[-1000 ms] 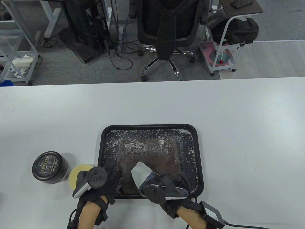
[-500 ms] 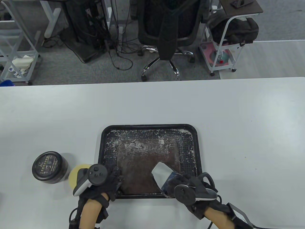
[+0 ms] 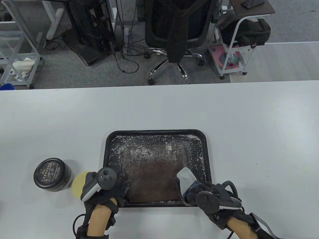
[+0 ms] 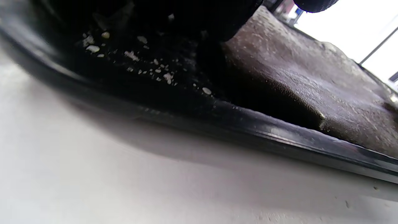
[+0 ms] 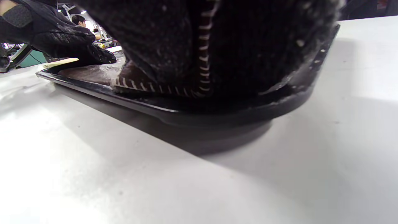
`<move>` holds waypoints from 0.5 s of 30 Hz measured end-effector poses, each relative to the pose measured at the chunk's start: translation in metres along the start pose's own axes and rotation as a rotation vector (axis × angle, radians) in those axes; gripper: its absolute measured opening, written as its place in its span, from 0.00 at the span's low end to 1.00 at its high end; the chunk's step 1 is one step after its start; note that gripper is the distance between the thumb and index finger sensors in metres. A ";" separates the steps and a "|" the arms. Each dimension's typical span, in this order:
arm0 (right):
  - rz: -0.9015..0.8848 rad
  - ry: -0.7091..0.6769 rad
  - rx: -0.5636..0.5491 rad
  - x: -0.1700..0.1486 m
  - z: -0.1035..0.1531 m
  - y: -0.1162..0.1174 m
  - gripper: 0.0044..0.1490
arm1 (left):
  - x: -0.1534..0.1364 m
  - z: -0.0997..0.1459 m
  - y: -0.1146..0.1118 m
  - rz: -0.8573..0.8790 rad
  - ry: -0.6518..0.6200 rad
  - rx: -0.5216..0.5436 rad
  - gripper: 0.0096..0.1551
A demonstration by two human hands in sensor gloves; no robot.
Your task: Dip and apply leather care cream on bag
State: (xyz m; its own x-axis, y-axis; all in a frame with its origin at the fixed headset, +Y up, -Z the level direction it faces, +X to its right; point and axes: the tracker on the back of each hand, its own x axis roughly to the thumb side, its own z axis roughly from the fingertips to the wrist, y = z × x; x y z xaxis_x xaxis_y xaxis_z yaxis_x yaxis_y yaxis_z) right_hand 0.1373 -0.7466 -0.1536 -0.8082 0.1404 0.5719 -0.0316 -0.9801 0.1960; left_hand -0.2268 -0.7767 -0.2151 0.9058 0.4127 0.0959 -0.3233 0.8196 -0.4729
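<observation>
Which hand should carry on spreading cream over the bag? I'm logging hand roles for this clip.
The right hand: it holds the pale applicator, which lies at the brown bag's right edge. The left hand rests on the tray's near-left corner, apparently steadying it.

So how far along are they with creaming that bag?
Well under way, it seems. Done: the jar's lid is off beside the jar, and the brown bag in the tray is streaked with white cream. In hand: the right hand holds a cloth on the bag's near right corner while the left hand steadies its left edge. Left: patchy areas to spread, judging by the streaks.
</observation>
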 end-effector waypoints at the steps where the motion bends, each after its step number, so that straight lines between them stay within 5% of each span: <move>1: 0.007 0.002 -0.009 0.000 0.002 -0.001 0.25 | 0.003 -0.001 0.001 -0.016 0.002 0.005 0.41; 7: -0.075 0.020 -0.174 -0.010 0.016 -0.017 0.25 | 0.032 -0.004 0.005 -0.283 -0.002 0.004 0.44; 10: -0.162 0.023 -0.272 -0.019 0.024 -0.026 0.25 | 0.058 -0.003 0.005 -0.505 -0.074 0.119 0.45; 15: -0.228 0.073 -0.415 -0.033 0.034 -0.037 0.25 | 0.098 -0.003 0.002 -0.499 -0.214 0.238 0.44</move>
State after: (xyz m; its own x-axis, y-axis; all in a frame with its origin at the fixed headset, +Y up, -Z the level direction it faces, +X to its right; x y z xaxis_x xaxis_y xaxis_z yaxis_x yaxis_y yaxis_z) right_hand 0.1849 -0.7103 -0.1524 -0.7922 0.3631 0.4905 -0.4334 -0.9006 -0.0332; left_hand -0.1383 -0.7355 -0.2093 0.8969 0.0053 0.4422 0.0523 0.9916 -0.1180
